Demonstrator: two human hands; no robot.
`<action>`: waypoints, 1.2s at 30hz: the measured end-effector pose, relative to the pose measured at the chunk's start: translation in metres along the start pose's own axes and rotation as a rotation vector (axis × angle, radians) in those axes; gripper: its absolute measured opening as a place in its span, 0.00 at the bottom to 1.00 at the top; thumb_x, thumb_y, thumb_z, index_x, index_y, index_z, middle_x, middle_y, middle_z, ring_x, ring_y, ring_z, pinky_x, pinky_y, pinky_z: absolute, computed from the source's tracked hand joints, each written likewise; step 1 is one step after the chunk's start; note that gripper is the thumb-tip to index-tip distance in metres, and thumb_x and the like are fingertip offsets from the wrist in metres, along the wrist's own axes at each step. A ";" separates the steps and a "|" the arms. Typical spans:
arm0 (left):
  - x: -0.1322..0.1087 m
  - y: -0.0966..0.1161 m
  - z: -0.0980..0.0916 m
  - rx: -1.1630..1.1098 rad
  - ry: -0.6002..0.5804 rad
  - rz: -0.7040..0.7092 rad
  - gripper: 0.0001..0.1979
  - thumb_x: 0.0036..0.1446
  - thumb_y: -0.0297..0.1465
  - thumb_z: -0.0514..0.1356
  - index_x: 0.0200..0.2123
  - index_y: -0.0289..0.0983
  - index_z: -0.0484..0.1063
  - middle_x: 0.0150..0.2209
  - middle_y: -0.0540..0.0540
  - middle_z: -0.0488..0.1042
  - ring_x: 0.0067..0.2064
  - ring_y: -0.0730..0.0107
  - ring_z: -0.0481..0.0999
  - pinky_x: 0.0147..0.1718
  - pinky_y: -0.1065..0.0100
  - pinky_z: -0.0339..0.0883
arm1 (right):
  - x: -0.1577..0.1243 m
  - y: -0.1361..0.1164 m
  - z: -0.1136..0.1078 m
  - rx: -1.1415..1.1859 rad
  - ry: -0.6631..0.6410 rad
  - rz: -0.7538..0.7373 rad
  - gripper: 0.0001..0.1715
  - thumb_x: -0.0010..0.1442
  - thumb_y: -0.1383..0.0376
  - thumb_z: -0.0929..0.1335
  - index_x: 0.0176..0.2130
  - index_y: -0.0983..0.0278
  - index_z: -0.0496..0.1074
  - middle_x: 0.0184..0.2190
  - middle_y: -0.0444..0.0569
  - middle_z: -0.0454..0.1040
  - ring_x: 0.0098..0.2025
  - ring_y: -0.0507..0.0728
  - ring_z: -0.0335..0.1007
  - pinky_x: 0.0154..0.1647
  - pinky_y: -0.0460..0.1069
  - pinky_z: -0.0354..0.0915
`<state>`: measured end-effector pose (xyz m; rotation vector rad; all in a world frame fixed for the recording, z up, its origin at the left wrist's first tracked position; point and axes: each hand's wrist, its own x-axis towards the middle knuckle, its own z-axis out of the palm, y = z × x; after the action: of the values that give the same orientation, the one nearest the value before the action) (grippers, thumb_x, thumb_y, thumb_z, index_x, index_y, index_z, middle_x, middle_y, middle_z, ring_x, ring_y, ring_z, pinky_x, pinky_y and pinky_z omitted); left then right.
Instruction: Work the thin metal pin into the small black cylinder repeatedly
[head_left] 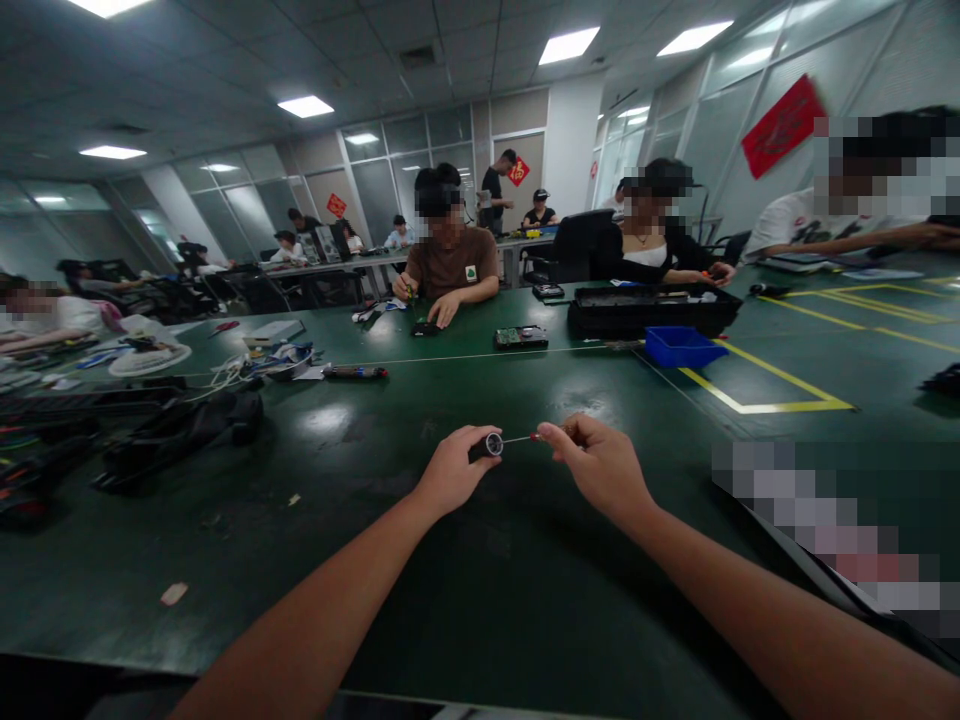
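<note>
My left hand (pixel 455 468) is closed around a small black cylindrical part (pixel 486 447) whose round, silver-rimmed end faces right. In my right hand (pixel 600 458) is a thin screwdriver (pixel 519 439), its handle mostly covered by my fingers. The metal shaft points left, and its tip meets or comes very close to the rim of the black part; I cannot tell whether it touches. Both hands are held over the green table (pixel 480 600), near its middle.
Across the table a person in a brown shirt (pixel 454 265) works on a small device. A blue bin (pixel 682 347), a long black tray (pixel 652 312) and a hard drive (pixel 520 337) lie beyond my hands. Black bags (pixel 180 435) and cables are at left, a pixelated sheet (pixel 825 530) at right.
</note>
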<state>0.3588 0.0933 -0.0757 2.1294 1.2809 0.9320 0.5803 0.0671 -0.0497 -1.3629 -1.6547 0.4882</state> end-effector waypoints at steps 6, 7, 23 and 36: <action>0.000 -0.001 -0.001 0.008 -0.004 0.024 0.20 0.56 0.27 0.65 0.52 0.43 0.73 0.49 0.46 0.75 0.51 0.59 0.73 0.53 0.58 0.63 | -0.001 0.001 0.001 0.114 -0.086 -0.096 0.13 0.65 0.57 0.63 0.43 0.60 0.73 0.34 0.47 0.78 0.35 0.57 0.74 0.36 0.51 0.66; 0.000 0.000 -0.001 0.007 -0.002 0.028 0.20 0.56 0.27 0.65 0.52 0.43 0.74 0.49 0.45 0.75 0.51 0.59 0.73 0.53 0.58 0.63 | -0.001 0.001 0.001 0.129 -0.104 -0.094 0.13 0.65 0.58 0.63 0.43 0.60 0.72 0.33 0.46 0.78 0.35 0.57 0.74 0.36 0.51 0.66; 0.000 -0.002 0.001 0.059 -0.005 0.032 0.20 0.56 0.27 0.66 0.52 0.43 0.74 0.50 0.47 0.76 0.52 0.60 0.73 0.54 0.57 0.62 | -0.004 -0.002 0.007 0.111 -0.131 -0.044 0.16 0.68 0.56 0.58 0.41 0.59 0.69 0.31 0.46 0.73 0.32 0.57 0.69 0.33 0.52 0.62; 0.002 0.004 -0.002 0.194 -0.035 0.121 0.19 0.61 0.28 0.61 0.55 0.44 0.70 0.53 0.46 0.74 0.56 0.59 0.69 0.60 0.50 0.54 | 0.015 0.026 0.020 0.848 0.023 0.456 0.13 0.59 0.54 0.69 0.31 0.60 0.71 0.26 0.47 0.70 0.29 0.56 0.69 0.40 0.57 0.72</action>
<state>0.3600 0.0929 -0.0707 2.3845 1.2828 0.8445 0.5783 0.0937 -0.0738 -1.0547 -0.9013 1.2612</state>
